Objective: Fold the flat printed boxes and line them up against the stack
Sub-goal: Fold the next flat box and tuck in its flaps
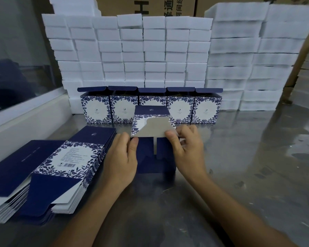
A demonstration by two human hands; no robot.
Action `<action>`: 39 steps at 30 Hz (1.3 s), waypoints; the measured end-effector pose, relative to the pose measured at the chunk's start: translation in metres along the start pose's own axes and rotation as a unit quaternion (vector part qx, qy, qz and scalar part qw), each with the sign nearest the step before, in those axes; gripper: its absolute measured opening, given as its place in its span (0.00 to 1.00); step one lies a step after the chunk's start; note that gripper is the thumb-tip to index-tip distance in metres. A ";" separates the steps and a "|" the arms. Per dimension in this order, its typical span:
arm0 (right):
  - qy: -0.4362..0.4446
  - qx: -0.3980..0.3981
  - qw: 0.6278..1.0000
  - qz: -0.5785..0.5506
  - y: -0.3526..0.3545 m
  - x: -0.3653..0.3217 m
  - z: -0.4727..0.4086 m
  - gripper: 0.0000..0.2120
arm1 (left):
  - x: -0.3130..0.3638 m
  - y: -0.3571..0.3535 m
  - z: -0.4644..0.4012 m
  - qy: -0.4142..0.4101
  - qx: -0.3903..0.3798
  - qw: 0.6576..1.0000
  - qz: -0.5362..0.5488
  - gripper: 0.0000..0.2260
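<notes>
Your left hand (122, 155) and right hand (186, 145) each pinch the grey flap (152, 129) of the part-folded box (153, 139), which stands between them, near of the five folded boxes (151, 106) lined against the white stack (132, 50); flat boxes (61, 166) lie left.

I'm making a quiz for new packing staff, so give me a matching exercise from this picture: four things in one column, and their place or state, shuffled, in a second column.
Things:
1. flat printed boxes
2. folded boxes
3. white foam blocks
4. box being folded

Place or state:
A. stacked high at the back of the table
B. gripped by the left hand and the right hand
C. standing in a row with lids open
D. lying in a pile at the left

Pairs: 1-D, 2-C, 3-A, 4-B
</notes>
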State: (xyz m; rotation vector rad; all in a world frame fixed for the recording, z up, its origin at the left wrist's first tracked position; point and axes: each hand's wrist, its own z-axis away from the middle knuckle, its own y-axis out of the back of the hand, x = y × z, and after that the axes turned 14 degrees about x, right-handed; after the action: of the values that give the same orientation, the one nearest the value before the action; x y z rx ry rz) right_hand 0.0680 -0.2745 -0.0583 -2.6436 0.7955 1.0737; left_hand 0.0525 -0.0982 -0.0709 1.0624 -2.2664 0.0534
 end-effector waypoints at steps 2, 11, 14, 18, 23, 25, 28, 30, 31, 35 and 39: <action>0.010 0.004 1.000 -0.001 0.000 0.001 0.000 0.13 | -0.001 0.000 -0.001 -0.015 -0.002 1.000 -0.017 0.13; 0.000 -0.027 1.000 0.013 0.003 0.009 -0.002 0.12 | -0.004 0.009 0.001 0.037 -0.140 0.987 -0.062 0.26; 0.008 -0.027 1.000 0.003 0.005 0.009 -0.003 0.13 | -0.008 0.009 -0.001 0.031 -0.181 0.973 -0.138 0.24; 0.001 -0.026 1.000 0.001 0.005 0.009 -0.002 0.13 | -0.010 0.008 -0.001 0.015 -0.181 0.973 -0.142 0.16; -0.008 -0.030 0.999 0.007 0.004 0.011 -0.003 0.13 | -0.021 0.005 0.000 0.000 -0.297 0.911 -0.287 0.18; -0.013 -0.042 0.999 0.004 0.003 0.012 -0.002 0.14 | -0.025 0.005 0.000 0.012 -0.303 0.912 -0.276 0.16; -0.035 -0.055 0.998 -0.019 0.003 0.015 -0.003 0.11 | -0.028 0.005 0.000 0.014 -0.289 0.924 -0.251 0.11; -0.079 -0.056 0.993 -0.067 0.005 0.015 -0.006 0.10 | -0.025 0.005 -0.001 0.009 -0.267 0.934 -0.236 0.11; -0.097 -0.053 0.990 -0.087 0.007 0.015 -0.008 0.11 | -0.023 0.004 -0.001 0.008 -0.260 0.939 -0.224 0.12; -0.099 -0.060 0.990 -0.082 0.008 0.018 -0.006 0.11 | -0.019 0.004 -0.001 0.049 -0.186 0.975 -0.112 0.07; -0.055 -0.074 0.996 -0.021 0.006 0.022 -0.003 0.12 | -0.008 0.007 -0.006 0.098 -0.066 0.992 0.044 0.15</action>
State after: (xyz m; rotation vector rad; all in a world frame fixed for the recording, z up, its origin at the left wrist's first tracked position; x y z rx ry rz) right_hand 0.0797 -0.2894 -0.0715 -2.6775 0.6602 1.3025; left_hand 0.0547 -0.0863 -0.0697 0.8506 -2.1071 0.0424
